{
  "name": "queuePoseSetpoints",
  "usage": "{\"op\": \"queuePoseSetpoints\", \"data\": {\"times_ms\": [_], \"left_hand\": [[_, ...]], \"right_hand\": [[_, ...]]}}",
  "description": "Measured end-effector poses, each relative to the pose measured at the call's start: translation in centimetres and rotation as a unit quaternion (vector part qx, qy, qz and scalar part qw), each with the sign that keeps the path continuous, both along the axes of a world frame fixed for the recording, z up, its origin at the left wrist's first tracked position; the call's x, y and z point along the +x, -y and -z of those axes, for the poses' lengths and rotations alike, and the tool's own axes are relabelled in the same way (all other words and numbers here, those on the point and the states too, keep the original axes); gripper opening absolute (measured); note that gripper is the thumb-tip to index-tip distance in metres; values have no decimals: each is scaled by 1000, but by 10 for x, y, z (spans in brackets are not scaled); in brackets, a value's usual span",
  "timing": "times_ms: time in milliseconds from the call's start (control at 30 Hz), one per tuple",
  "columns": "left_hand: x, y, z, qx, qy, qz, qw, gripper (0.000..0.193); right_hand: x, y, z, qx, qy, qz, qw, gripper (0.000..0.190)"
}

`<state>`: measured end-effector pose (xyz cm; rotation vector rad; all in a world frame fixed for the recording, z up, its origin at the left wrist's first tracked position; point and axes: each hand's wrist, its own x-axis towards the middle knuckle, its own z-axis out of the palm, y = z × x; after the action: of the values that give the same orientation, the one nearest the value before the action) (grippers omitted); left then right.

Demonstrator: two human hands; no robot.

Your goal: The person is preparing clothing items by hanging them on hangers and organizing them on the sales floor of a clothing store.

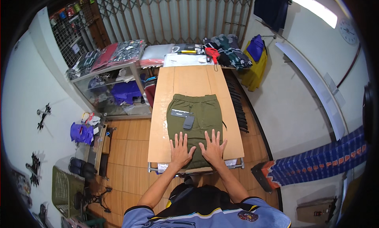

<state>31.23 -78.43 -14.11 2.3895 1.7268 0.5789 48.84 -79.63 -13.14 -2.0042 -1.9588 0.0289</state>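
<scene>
A pair of olive-green fabric shorts or trousers, folded, with an elastic waistband at the far end, lies flat on a cardboard-covered table. Dark hang tags lie on its upper left part. Near its lower left edge, my left hand rests palm down on the cloth with its fingers spread. My right hand is likewise spread flat at the lower right. Both thumbs point inward, with a gap between them. Neither hand grips anything. A thin black cord sticks out at the garment's right side.
Beyond the table lie a red tagging gun, a yellow-and-black cutter and folded clothes. Bagged garments top a glass display case at the left. A green plastic basket stands lower left; black hangers line the table's right side.
</scene>
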Motion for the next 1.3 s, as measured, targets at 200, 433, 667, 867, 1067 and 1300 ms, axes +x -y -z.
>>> {"op": "queuePoseSetpoints", "data": {"times_ms": [200, 433, 667, 867, 1067, 1300], "left_hand": [[2, 7, 4, 6, -18, -21, 1000, 79], [5, 26, 2, -6, -31, -65, 997, 79], [-11, 96, -19, -102, 242, -13, 965, 69], [-91, 211, -12, -108, 571, -149, 800, 43], [-189, 321, 41, -65, 522, -373, 764, 39], [-287, 392, 47, -44, 477, -464, 745, 42]], "right_hand": [[3, 6, 1, -8, -13, -8, 1000, 66], [5, 19, -1, -12, -10, -19, 1000, 67], [-14, 40, -10, -38, -76, -33, 996, 67], [-113, 104, -22, -21, -183, -255, 949, 52], [-221, 148, 13, -54, -200, -489, 847, 41], [-323, 157, 109, -177, -174, -533, 809, 32]]}}
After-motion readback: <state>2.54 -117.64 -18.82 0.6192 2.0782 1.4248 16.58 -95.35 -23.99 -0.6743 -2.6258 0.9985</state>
